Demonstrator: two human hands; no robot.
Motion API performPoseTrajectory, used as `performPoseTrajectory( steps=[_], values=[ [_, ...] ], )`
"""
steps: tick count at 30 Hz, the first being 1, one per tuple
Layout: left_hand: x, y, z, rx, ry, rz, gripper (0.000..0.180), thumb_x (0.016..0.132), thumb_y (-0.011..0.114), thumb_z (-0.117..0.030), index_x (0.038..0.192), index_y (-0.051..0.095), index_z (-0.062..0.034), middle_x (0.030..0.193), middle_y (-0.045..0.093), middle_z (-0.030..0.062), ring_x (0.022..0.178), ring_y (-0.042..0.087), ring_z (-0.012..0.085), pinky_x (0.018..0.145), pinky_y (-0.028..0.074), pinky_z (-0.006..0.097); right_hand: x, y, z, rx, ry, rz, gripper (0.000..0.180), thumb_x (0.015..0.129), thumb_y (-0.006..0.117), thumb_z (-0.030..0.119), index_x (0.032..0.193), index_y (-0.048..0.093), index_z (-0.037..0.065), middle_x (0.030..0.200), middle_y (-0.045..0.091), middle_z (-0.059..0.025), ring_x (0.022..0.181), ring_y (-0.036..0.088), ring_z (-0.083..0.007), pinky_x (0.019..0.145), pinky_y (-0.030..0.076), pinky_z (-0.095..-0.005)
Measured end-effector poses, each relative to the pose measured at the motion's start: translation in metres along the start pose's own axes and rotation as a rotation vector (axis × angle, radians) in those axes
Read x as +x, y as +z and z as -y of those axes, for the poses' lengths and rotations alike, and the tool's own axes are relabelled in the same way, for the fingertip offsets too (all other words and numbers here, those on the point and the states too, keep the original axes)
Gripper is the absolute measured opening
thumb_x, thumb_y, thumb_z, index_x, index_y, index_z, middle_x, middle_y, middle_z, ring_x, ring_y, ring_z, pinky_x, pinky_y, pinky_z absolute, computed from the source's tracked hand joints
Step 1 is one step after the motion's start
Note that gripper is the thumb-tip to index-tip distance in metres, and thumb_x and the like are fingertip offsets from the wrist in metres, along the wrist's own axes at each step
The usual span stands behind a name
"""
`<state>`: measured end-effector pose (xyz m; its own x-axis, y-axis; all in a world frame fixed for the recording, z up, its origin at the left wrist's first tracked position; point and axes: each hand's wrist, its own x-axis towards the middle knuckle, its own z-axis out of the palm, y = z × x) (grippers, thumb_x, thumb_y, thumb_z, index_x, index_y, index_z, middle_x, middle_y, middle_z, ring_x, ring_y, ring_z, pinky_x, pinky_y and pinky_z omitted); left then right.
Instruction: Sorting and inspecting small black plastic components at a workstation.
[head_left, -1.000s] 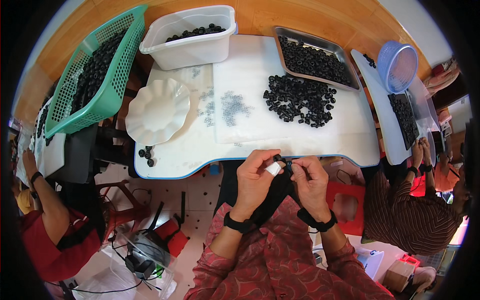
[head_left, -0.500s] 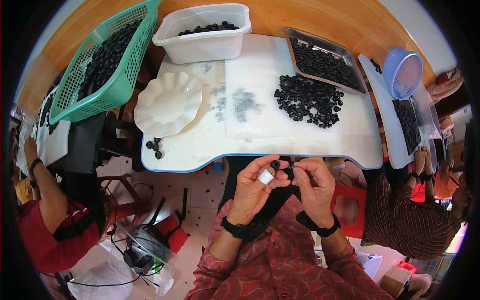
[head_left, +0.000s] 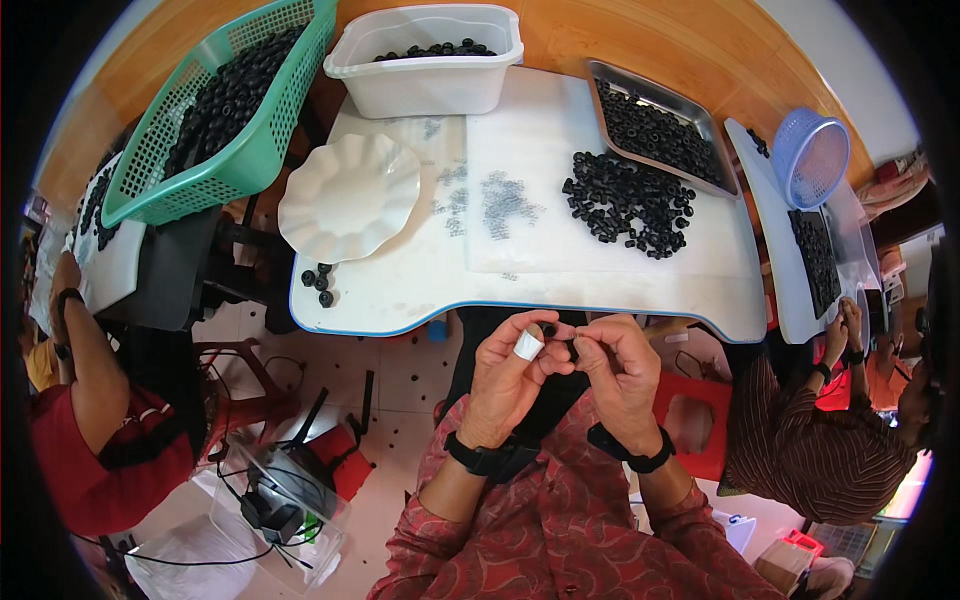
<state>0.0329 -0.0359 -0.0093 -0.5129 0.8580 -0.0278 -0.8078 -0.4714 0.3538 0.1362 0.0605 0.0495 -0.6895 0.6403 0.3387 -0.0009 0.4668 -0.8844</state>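
Note:
My left hand and my right hand are close together just off the table's near edge, fingertips almost meeting. A small black ring-shaped part is pinched in the left fingertips; one finger of that hand wears a white wrap. The right thumb and forefinger press together at something too small to make out. Another dark bit shows between the hands; whose fingers hold it is unclear. Beyond them, a pile of small black parts lies on the white table, against a metal tray of similar parts.
A scalloped white plate sits on the table's left, with several black rings near it. Behind are a white tub and a green basket, both holding black parts. Co-workers sit left and right; a blue basket stands right.
My right hand has come slightly left, closer to the left fingertips. The view has shifted a little, so the table things appear farther right.

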Motion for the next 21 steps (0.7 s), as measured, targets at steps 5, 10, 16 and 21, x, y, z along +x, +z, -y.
performPoseTrajectory(
  steps=[5, 10, 16, 21],
  values=[
    [-0.0005, -0.0010, 0.0025, -0.011, 0.008, -0.025, 0.027, 0.100, 0.057, -0.012, 0.122, 0.058, 0.0038, 0.107, 0.066, 0.0131, 0.083, 0.067, 0.0141, 0.076, 0.060, 0.031, 0.0018, 0.0046, 0.0018, 0.039, 0.014, 0.009, 0.008, 0.091, 0.064, -0.003, 0.099, 0.064, -0.002, 0.093, 0.061, -0.0088, 0.079, 0.062, -0.0126, 0.068, 0.051, -0.0246],
    [-0.0010, -0.0007, 0.0029, 0.007, 0.025, -0.057, 0.026, 0.099, 0.059, -0.011, 0.121, 0.060, 0.0035, 0.098, 0.065, 0.0074, 0.080, 0.066, 0.0119, 0.074, 0.059, 0.028, 0.0026, 0.0055, 0.0004, 0.025, 0.013, 0.041, 0.009, 0.091, 0.064, -0.004, 0.100, 0.065, -0.002, 0.093, 0.061, -0.0082, 0.077, 0.062, -0.0112, 0.066, 0.051, -0.0238],
    [-0.0014, -0.0002, 0.0056, 0.095, 0.018, -0.077, 0.026, 0.096, 0.063, -0.014, 0.117, 0.062, 0.0018, 0.097, 0.066, 0.0074, 0.078, 0.064, 0.0130, 0.073, 0.056, 0.028, 0.0057, 0.0037, -0.0006, -0.056, -0.042, 0.032, 0.010, 0.090, 0.065, -0.004, 0.099, 0.065, -0.001, 0.091, 0.062, -0.0084, 0.077, 0.063, -0.0126, 0.066, 0.051, -0.0242],
    [-0.0017, 0.0046, 0.0069, 0.176, 0.053, -0.120, 0.024, 0.098, 0.061, -0.014, 0.116, 0.063, 0.0021, 0.097, 0.066, 0.0075, 0.079, 0.063, 0.0126, 0.073, 0.056, 0.028, 0.0065, 0.0029, 0.0004, -0.081, -0.038, 0.014, 0.008, 0.089, 0.066, -0.004, 0.096, 0.065, -0.001, 0.090, 0.063, -0.0090, 0.077, 0.064, -0.0139, 0.067, 0.052, -0.0245]
  ],
)
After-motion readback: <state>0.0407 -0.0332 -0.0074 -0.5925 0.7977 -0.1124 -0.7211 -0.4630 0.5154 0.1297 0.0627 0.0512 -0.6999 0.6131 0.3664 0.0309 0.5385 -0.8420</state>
